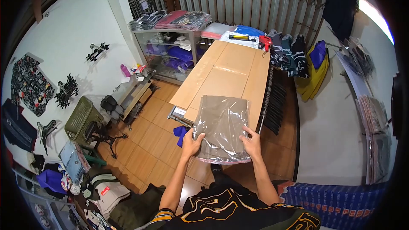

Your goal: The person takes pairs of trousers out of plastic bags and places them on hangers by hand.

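Observation:
A folded taupe garment in a clear plastic bag point(223, 123) spans the space between my hands, its far part over the near end of the wooden table point(221, 79). My left hand point(192, 142) grips the bag's left edge, thumb on top. On the right edge, my right hand point(251, 142) holds it the same way, with its other fingers partly hidden underneath. The bag's near end has a pinkish strip and hangs past the table toward my body. Light glints off the wrinkled plastic.
A glass display case point(166, 51) with stacked packaged clothes stands behind the table's left side. A red tape dispenser point(265, 41) lies at the far end. Black hangers point(275, 106) line the table's right side. A green basket point(83, 119) and piled clothes point(108, 191) are at left.

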A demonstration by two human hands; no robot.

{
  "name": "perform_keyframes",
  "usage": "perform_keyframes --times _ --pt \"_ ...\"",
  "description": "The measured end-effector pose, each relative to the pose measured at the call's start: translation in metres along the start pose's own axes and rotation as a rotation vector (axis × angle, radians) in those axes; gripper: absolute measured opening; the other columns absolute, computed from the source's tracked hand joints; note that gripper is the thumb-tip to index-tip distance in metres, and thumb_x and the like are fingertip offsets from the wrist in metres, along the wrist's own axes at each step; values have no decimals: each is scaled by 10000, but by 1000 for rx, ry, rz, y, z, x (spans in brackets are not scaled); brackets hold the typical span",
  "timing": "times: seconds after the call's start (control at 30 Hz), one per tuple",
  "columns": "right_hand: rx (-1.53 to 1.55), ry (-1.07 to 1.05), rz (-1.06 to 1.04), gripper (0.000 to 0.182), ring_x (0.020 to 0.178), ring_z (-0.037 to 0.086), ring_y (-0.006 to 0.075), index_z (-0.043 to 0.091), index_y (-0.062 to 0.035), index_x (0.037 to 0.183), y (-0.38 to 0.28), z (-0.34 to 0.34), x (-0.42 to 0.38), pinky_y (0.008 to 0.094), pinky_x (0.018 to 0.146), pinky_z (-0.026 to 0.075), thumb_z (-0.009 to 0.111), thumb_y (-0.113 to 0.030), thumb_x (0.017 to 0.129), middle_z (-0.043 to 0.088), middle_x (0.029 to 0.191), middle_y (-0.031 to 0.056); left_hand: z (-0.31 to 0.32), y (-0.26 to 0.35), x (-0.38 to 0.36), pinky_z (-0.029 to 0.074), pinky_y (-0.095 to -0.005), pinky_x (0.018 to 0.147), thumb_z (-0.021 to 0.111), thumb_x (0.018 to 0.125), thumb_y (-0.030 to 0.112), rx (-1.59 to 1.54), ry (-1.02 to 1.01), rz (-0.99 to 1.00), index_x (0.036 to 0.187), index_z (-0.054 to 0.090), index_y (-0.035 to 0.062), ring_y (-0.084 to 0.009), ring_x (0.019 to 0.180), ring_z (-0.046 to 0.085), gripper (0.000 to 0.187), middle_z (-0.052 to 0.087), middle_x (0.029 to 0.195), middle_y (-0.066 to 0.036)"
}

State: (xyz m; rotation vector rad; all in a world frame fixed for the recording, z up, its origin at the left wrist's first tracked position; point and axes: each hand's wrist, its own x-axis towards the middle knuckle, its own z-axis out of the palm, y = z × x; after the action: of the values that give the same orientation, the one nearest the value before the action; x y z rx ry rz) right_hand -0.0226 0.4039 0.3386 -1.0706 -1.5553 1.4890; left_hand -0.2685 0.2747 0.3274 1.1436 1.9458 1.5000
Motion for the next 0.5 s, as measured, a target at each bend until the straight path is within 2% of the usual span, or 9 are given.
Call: perform_keyframes --times 0.07,0.1,0.2,0.27,0.33,0.37,0.4,0.47,0.5 --pt "-107 73 -77 501 910 681 176 578 65 1277 13 8 21 268 797 537 652 41 783 655 1197 179 -1 -6 23 518 -364 820 728 841 202 68 14 11 1117 645 -14 -285 924 694 360 712 1009 -194" --pt "-126 97 11 478 959 673 187 601 53 1257 1 13 25 275 818 532 652 35 782 657 1205 180 -2 -4 34 517 -386 840 740 833 225 47 2 1 1138 642 -18 -330 958 686 402 702 1033 -221" --pt "-247 182 -102 462 974 670 189 620 44 1238 19 25 56 276 817 531 657 30 778 663 1200 173 -3 -13 75 512 -366 861 746 831 230 189 -2 52 1133 642 -28 -300 959 680 410 704 1041 -206" --pt "-222 221 -145 452 990 666 191 632 48 1218 32 34 79 277 826 525 668 34 768 672 1181 167 -5 -12 103 508 -382 876 750 822 244 235 -13 101 1139 639 -29 -335 992 673 434 695 1053 -231" --pt "-161 279 -136 453 1018 655 184 635 46 1214 28 44 99 274 844 518 677 34 763 673 1181 158 -1 -22 133 501 -434 868 760 808 277 217 -55 9 1142 630 -26 -413 1021 646 469 672 1069 -265" --pt "-259 262 -2 439 1028 651 196 641 33 1208 24 43 107 281 833 521 673 36 770 664 1202 149 3 -32 149 499 -446 879 761 808 278 232 -41 67 1166 616 -25 -420 1024 643 492 669 1077 -267" --pt "-255 275 -1 439 1028 651 196 641 33 1208 32 46 121 281 833 521 673 36 770 664 1202 149 5 -34 163 499 -446 879 761 808 278 232 -51 76 1166 616 -25 -420 1024 643 492 669 1077 -267" --pt "-289 367 -163 427 981 660 202 651 18 1196 56 48 149 306 806 526 673 26 770 659 1211 147 10 -37 191 498 -452 891 763 807 281 313 -131 -16 1178 605 -35 -431 1029 637 512 663 1078 -280" --pt "-288 382 -159 427 981 660 202 651 18 1196 50 50 155 306 806 526 673 26 770 659 1211 147 16 -53 205 499 -455 894 767 803 293 323 -135 10 1190 593 -47 -433 1032 636 544 658 1075 -294"
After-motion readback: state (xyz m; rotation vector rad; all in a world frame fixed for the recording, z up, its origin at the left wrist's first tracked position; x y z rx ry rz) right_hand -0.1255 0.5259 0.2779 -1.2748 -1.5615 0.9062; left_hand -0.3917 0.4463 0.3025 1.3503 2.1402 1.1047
